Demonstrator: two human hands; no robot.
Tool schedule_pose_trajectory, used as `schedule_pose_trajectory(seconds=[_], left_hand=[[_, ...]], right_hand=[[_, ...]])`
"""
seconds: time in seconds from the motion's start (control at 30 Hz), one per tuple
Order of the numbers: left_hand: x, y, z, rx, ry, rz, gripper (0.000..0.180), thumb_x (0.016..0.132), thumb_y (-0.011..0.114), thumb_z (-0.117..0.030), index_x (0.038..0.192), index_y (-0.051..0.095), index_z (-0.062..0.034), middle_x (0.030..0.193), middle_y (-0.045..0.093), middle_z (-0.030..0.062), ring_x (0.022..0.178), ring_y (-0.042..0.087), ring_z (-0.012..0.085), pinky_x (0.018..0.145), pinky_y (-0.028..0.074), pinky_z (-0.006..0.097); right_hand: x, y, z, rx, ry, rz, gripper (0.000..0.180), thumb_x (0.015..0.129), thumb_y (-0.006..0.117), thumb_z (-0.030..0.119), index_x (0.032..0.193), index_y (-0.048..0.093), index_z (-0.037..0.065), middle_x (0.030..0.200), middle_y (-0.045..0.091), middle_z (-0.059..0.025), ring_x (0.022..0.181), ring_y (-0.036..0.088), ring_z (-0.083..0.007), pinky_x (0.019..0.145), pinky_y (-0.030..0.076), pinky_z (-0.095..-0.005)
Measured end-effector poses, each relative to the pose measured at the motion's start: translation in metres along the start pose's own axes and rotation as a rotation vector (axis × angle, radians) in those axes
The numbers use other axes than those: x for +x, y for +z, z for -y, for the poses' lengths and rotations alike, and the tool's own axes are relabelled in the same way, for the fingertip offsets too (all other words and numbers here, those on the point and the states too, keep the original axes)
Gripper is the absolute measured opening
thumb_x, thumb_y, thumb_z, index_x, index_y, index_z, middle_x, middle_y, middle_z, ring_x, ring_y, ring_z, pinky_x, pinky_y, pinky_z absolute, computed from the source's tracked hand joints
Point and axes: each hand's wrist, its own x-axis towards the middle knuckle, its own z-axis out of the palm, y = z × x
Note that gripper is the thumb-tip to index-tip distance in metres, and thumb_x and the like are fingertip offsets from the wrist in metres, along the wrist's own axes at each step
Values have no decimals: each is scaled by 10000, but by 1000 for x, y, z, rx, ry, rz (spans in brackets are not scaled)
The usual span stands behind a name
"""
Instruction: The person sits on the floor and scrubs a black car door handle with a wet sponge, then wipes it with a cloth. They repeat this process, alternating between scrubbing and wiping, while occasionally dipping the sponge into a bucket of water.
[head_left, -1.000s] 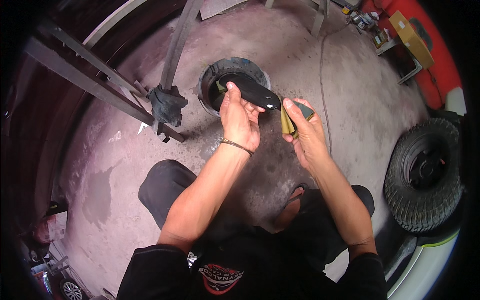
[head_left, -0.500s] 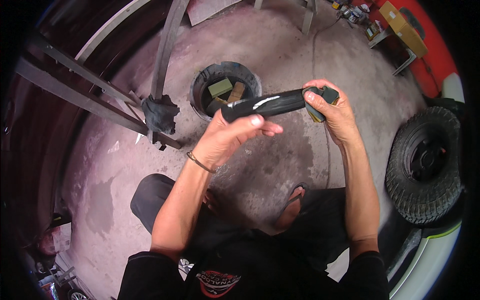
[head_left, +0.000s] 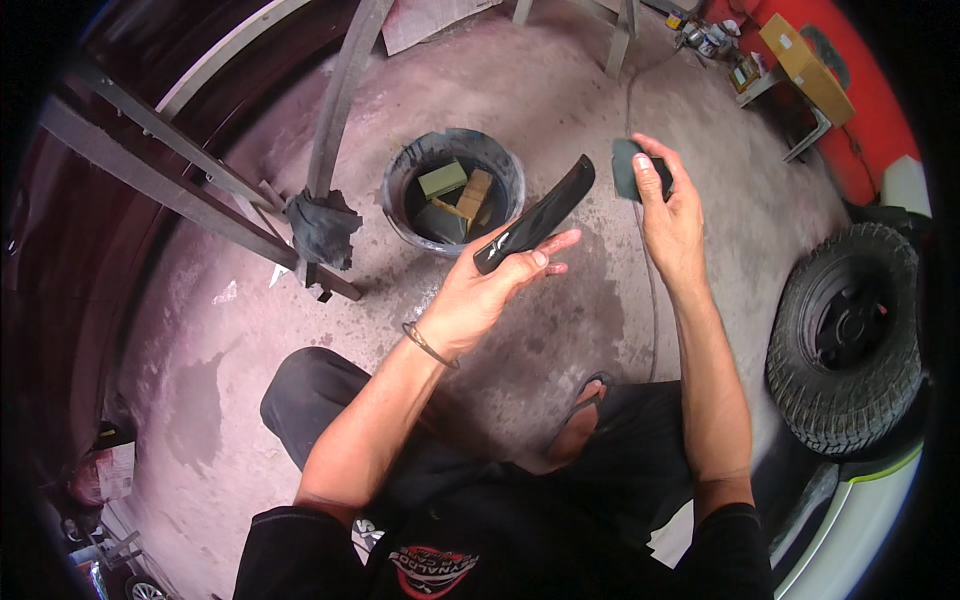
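My left hand (head_left: 490, 290) holds a long, curved black glossy part (head_left: 535, 214) by its lower end, fingers spread under it. The part slants up to the right above a wet concrete floor. My right hand (head_left: 668, 215) is raised beside it and grips a small dark pad (head_left: 626, 168) between thumb and fingers. The pad is a short gap away from the part's upper tip. Just beyond my left hand stands a dark round bucket (head_left: 398, 190) with several blocks in water.
A tyre on a black wheel (head_left: 850, 335) lies at right beside a white and green body edge (head_left: 880, 510). Metal frame bars (head_left: 190, 180) with a dark rag (head_left: 322, 228) run at left. A cardboard box (head_left: 805, 65) and cans sit at the top right. A cable crosses the floor.
My right hand has let go of the black part's end and moved right with the pad. My left hand now holds the part alone, tilted steeper.
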Motion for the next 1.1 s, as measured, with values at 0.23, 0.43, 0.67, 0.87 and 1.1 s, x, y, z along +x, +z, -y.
schedule_pose_trajectory(seconds=[0.23,0.43,0.67,0.87,1.1], left_hand=[[-1,-19,34,58,-4,-132,688,1066,708,-188,1651,393,-8,1669,477,155,1537,475,279,1246,413,485],[-5,5,1,-85,-20,54,814,968,582,84,1717,284,-28,1628,524,111,1506,484,185,1287,361,381],[-6,3,-13,-292,-76,72,812,949,684,-21,1679,330,21,1677,463,193,1596,400,313,1335,287,505],[-5,-6,-8,-364,-49,88,702,1026,676,-67,1655,376,20,1670,469,192,1587,404,356,1327,308,544],[-3,-9,8,-492,-18,36,894,1097,404,-662,1657,315,30,1668,443,203,1553,448,345,1302,384,463]], right_hand=[[-87,54,46,-71,-370,343,595,1151,499,284,1656,394,-12,1726,367,-252,1631,295,-420,1324,181,-579],[-38,37,11,-91,-90,298,692,1185,291,511,1726,275,80,1798,251,-158,1676,180,-349,1328,78,-630],[-45,33,15,-148,-251,228,640,1188,360,419,1725,284,80,1790,281,-154,1663,234,-350,1344,133,-543],[-42,33,8,-170,-367,208,641,1165,450,334,1714,292,42,1770,320,-173,1650,268,-369,1340,159,-551],[-53,39,11,-350,-368,278,667,1125,514,327,1698,336,37,1759,334,-192,1644,273,-390,1335,143,-598]])
